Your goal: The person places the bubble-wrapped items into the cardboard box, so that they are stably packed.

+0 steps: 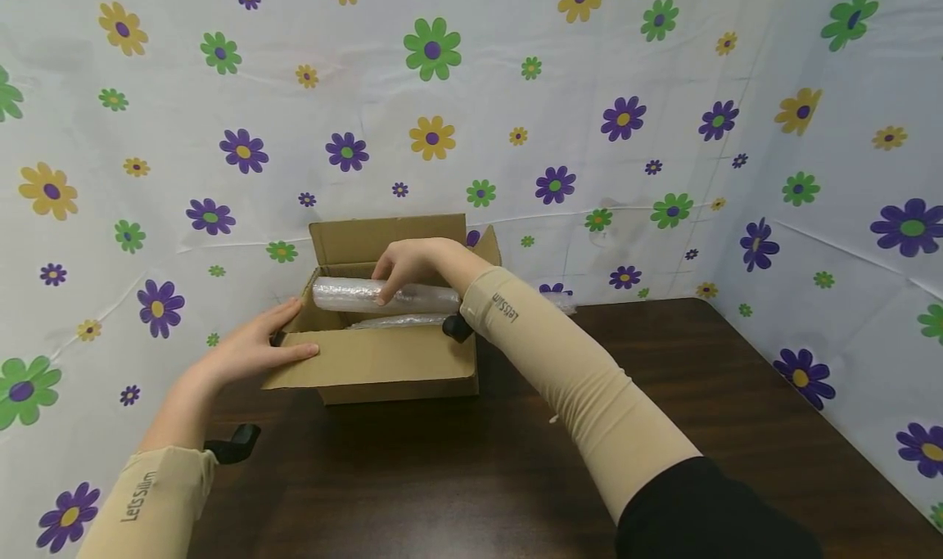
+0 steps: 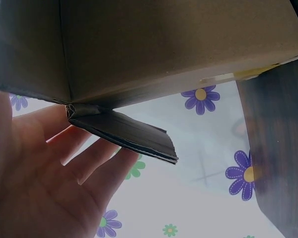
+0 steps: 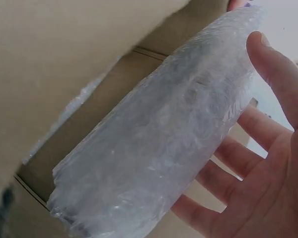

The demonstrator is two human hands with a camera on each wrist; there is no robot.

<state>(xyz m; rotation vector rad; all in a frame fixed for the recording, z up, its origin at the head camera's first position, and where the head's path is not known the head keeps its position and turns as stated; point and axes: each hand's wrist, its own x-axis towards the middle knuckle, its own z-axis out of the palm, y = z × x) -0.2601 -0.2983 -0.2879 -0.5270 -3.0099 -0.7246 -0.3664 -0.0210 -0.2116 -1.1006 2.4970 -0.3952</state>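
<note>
My right hand (image 1: pixel 412 263) grips a bubble-wrapped cylinder (image 1: pixel 346 295) from above, thumb on the near side and fingers on the far side. The roll lies level over the opening of a cardboard box (image 1: pixel 398 393). In the right wrist view the bubble-wrapped cylinder (image 3: pixel 154 129) runs diagonally past my right hand (image 3: pixel 258 173). Another piece in bubble wrap (image 1: pixel 401 322) lies inside the box, lower down. My left hand (image 1: pixel 246 346) rests at the box's left front corner, thumb over the front flap (image 1: pixel 383 358). In the left wrist view its straight fingers (image 2: pixel 97 161) touch a side flap (image 2: pixel 134 131).
The box stands on a dark wooden table (image 1: pixel 457 477), its flaps spread and the back flap (image 1: pixel 390 238) upright. Some clear bubble wrap (image 1: pixel 560 301) shows behind my right forearm. A flower-printed sheet (image 1: pixel 471 117) hangs behind and at the right.
</note>
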